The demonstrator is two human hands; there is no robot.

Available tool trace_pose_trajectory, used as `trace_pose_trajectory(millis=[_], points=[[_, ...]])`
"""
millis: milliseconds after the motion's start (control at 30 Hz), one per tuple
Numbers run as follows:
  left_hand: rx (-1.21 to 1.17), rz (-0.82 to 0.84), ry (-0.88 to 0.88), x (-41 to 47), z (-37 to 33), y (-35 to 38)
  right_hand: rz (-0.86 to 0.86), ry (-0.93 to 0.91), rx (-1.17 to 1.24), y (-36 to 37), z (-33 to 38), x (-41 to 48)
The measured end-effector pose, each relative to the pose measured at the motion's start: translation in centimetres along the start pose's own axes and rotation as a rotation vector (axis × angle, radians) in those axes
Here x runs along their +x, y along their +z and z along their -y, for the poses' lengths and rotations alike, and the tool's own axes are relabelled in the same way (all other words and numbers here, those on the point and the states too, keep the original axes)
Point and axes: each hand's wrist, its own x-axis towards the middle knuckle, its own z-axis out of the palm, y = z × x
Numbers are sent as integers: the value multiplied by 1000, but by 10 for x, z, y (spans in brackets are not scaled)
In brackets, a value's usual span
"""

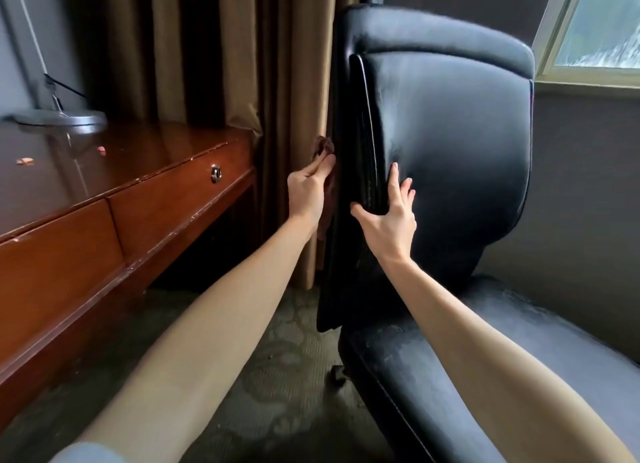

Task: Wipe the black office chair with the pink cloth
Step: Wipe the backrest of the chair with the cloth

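Head view: pressing pink cloth (323, 147) to black office chair (450, 123)

Gripping cloth w/ left hand (308, 188), fingers curled round it, holding it vs rear face of backrest, just beside curtain (284, 64). Bracing backrest front w/ right hand (391, 220), fingers straight & spread, thumb hooking over side edge.

We see the black office chair (450, 150) on the carpeted floor (277, 376), and left of it a counter (104, 171) bearing a lamp base (65, 118) and scraps (25, 161).
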Motion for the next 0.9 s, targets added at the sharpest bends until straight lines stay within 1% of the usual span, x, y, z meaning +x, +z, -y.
trace_pose_trajectory(millis=[100, 200, 267, 367, 400, 500, 567, 667, 733, 800, 833, 900], points=[[62, -21, -53, -21, 36, -18, -4, -2, -17, 1, 0, 0], [52, -18, -138, -43, 68, -36, 8, -8, -28, 3, -1, 0], [140, -35, -136, -46, 74, -40, 26, -11, -16, 1, -3, 0], [402, -105, -65, -38, 55, -35, 83, 19, 52, -9, -3, 2], [426, -141, -25, -35, 46, -33, 104, 29, 68, -13, -3, 3], [408, -213, 136, -30, 18, -20, 134, 32, 70, -20, -6, 5], [400, -205, 221, -28, 6, -12, 134, 29, 88, -21, -7, 5], [403, -176, 296, -30, -5, 0, 131, 28, 134, -22, -10, 5], [364, -149, 310, -31, -6, 11, 80, -10, 52, -25, -13, 6], [319, -121, 310, -30, -3, 23, -41, -65, -36, -32, -16, 9], [318, -115, 306, -29, -2, 28, -91, -74, -46, -37, -16, 12], [283, -103, 279, -29, 1, 35, -136, -62, -53, -45, -19, 19]])
